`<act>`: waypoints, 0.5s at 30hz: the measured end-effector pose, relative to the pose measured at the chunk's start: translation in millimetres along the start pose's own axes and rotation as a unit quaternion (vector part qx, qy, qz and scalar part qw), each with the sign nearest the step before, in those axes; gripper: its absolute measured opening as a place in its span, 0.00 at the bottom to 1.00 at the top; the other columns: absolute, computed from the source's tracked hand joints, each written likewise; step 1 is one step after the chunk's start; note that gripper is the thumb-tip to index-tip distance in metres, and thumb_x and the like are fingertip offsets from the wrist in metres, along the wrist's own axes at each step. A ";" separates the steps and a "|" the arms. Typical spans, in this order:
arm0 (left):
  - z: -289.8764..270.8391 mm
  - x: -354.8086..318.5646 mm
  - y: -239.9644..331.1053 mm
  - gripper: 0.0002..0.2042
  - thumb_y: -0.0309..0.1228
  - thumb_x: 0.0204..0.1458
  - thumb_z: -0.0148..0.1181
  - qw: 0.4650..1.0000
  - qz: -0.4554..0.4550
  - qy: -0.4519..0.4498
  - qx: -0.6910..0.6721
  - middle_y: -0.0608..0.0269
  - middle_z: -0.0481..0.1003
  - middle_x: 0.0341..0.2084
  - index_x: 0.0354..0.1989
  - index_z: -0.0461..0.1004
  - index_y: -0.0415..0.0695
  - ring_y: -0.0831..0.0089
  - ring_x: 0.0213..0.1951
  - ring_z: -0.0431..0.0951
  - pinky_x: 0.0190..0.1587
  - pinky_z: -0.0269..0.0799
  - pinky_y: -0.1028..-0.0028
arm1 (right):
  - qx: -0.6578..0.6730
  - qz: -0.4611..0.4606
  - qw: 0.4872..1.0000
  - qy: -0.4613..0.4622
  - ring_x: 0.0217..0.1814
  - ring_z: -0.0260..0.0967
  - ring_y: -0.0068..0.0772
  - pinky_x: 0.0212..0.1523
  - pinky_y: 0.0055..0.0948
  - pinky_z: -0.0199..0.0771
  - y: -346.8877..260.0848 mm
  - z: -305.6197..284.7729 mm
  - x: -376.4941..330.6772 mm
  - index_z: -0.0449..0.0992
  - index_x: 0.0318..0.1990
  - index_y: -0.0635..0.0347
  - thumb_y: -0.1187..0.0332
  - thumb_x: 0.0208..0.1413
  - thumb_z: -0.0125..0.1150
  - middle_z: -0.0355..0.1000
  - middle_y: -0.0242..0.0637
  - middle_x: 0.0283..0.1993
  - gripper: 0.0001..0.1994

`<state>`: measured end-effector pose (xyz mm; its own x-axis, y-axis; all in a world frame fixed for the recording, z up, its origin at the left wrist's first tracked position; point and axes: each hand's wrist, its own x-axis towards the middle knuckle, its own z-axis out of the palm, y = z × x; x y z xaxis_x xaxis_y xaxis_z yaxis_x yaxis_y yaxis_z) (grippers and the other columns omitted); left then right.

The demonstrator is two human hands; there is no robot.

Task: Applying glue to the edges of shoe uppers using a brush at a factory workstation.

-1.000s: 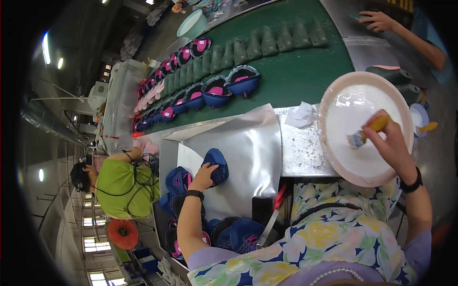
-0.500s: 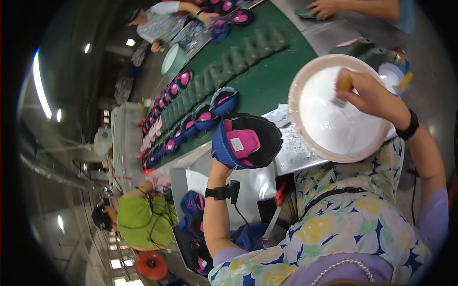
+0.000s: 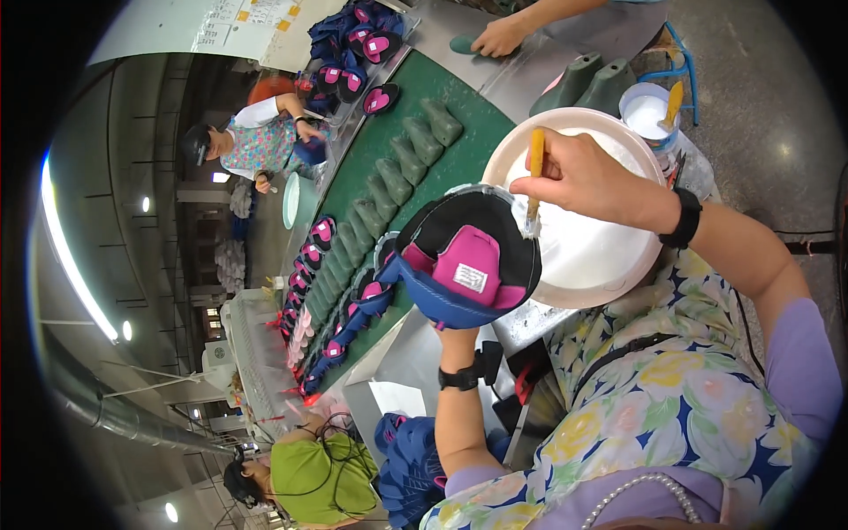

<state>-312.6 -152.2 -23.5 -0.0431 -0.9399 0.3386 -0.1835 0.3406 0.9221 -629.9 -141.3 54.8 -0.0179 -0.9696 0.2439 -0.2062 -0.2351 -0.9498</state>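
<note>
shoe upper held up, brush at its rim

left hand (image 3: 452,331) grips from below the blue, black and pink shoe upper (image 3: 468,261) with a small white rectangular label on its pink tongue; right hand (image 3: 583,181) pinches a yellow-handled brush (image 3: 534,181) touching its edge, over the round white glue basin (image 3: 592,252); beyond, a green conveyor belt (image 3: 455,168) carries grey-green shoe lasts (image 3: 415,146).

The left hand (image 3: 452,329) is being raised, forearm upright, fingers hidden but gripping. The right hand (image 3: 574,181) is being held forward, fingers pinched shut, wrist bent inward.
</note>
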 end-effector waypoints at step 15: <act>-6.2 12.0 31.7 0.28 0.36 0.57 0.61 0.984 0.068 -0.044 0.160 0.52 0.71 0.58 0.65 0.63 0.38 0.62 0.56 0.74 0.59 0.70 0.64 | 0.167 -0.078 0.982 0.027 0.36 0.76 0.24 0.37 0.23 0.73 22.1 1.1 -17.5 0.72 0.41 0.62 0.68 0.59 0.66 0.77 0.35 0.33 0.10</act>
<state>-312.8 -152.5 11.0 -0.1714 -0.8895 0.4235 -0.4687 0.4517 0.7591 -633.1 -129.6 29.3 -0.0659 -0.9169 0.3937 0.1218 -0.3990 -0.9088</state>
